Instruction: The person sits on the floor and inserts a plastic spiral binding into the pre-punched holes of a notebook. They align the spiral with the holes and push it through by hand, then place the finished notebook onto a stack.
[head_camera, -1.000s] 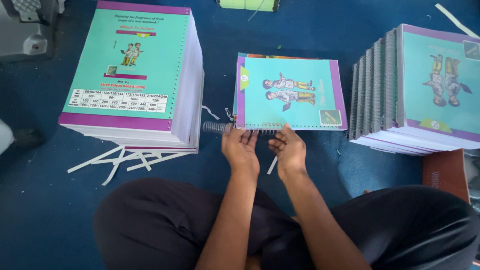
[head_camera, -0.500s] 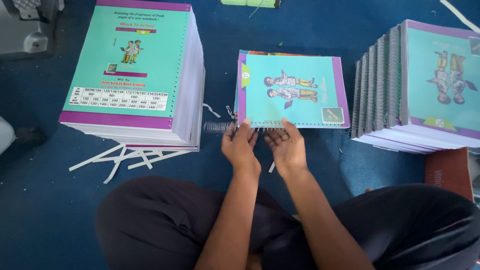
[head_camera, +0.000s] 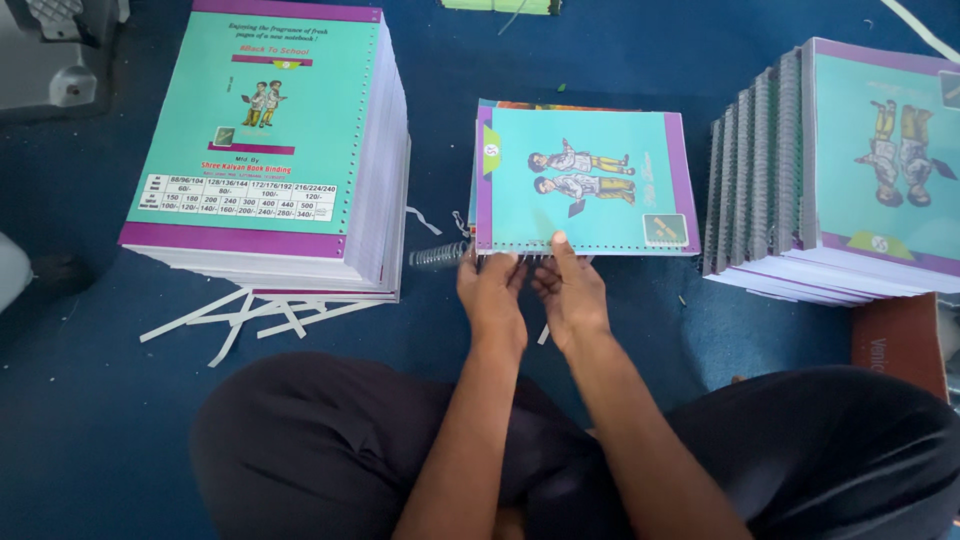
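My left hand (head_camera: 492, 300) and right hand (head_camera: 572, 298) sit side by side at the near edge of the notebook (head_camera: 585, 182), which lies flat on the blue floor (head_camera: 90, 400) straight ahead of my crossed legs. The left grip is closed on that near edge, fingers curled over the row of punched holes where the wire coil (head_camera: 440, 256) runs in. The right grip is pinched on the same edge just beside it, thumb pressed on top of the teal cover, the other fingers tucked under. The two hands are close together, almost touching. The coil sticks out to the left of the notebook's near left corner, its free end lying on the floor; the rest of it is hidden under my fingers, so I cannot tell how far along the holes it sits.

To the left, near the notebook but apart from it, stands a tall stack (head_camera: 275, 150) of unbound books with a teal and purple cover on top. White paper strips (head_camera: 250, 318) lie on the floor at its near edge. To the right, well apart, a pile (head_camera: 850, 170) of coil-bound notebooks is fanned out. A brown book (head_camera: 900, 340) lies just in front of that pile.
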